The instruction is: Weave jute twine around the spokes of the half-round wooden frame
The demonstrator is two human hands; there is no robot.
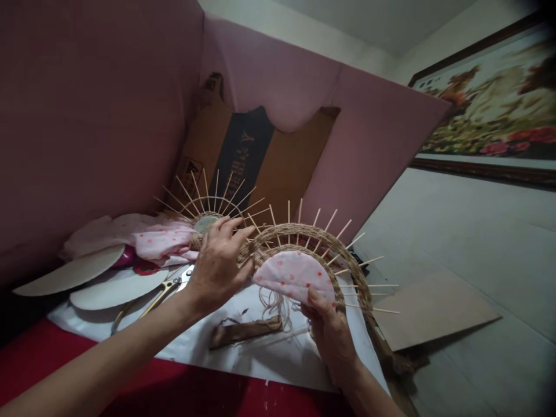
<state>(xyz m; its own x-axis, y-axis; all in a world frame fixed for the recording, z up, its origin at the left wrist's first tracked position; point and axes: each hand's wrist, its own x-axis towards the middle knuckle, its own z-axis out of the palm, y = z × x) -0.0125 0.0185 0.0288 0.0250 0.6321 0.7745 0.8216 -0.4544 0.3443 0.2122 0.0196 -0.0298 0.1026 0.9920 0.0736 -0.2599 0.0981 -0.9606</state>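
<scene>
A half-round woven piece has a pink, red-dotted cloth centre (pixel 289 275) edged with braided cord. Thin wooden sticks (pixel 319 217) fan out from it, and an outer braided band (pixel 347 252) crosses them. My right hand (pixel 332 336) grips its lower right edge, thumb on the cloth and the other fingers mostly hidden behind. At the left end, my left hand (pixel 221 260) has its fingers apart, with the thumb close to the cord; contact is unclear. Loose strands of twine (pixel 278 304) hang below the cloth. Behind my left hand is a second stick frame (pixel 212 197).
Scissors (pixel 167 286) lie at left beside white half-round boards (pixel 117 289) and crumpled dotted cloth (pixel 167 240). A brown strip (pixel 245 332) rests on the white sheet (pixel 226 362). Pink panels (pixel 369 133) and a cardboard box (pixel 295 162) stand behind. Right is a flat board (pixel 438 310).
</scene>
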